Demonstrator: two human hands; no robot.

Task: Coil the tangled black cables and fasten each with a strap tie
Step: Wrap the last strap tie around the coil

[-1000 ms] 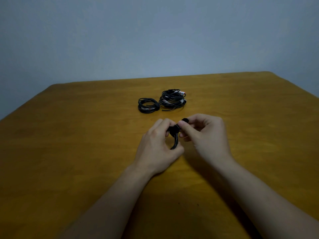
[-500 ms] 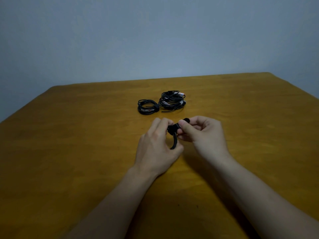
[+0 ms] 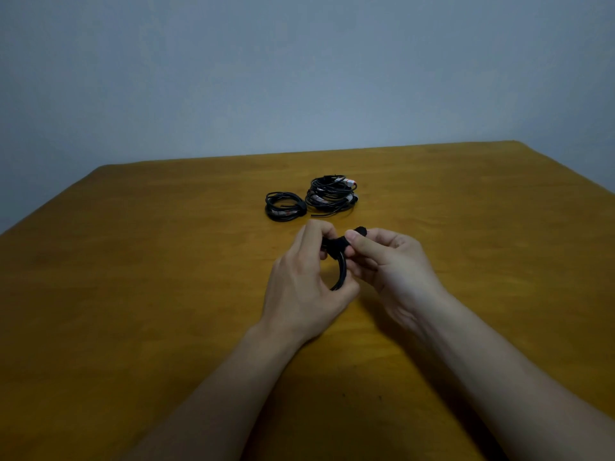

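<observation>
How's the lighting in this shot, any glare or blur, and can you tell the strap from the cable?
Head view: dim, even light, no glare on the table; soft shadows under the forearms; no motion blur on the left hand or right hand; the black strap barely separates from the held coil.

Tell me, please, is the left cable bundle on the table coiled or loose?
Coiled: the left cable bundle lies in flat round loops; strap fastening, cannot tell.

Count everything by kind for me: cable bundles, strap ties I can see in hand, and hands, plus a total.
Cable bundles: 3, left bundle, right bundle on table, held coil
Held strap tie: 1
Hands: 2, left hand, right hand
Total: 6
</observation>
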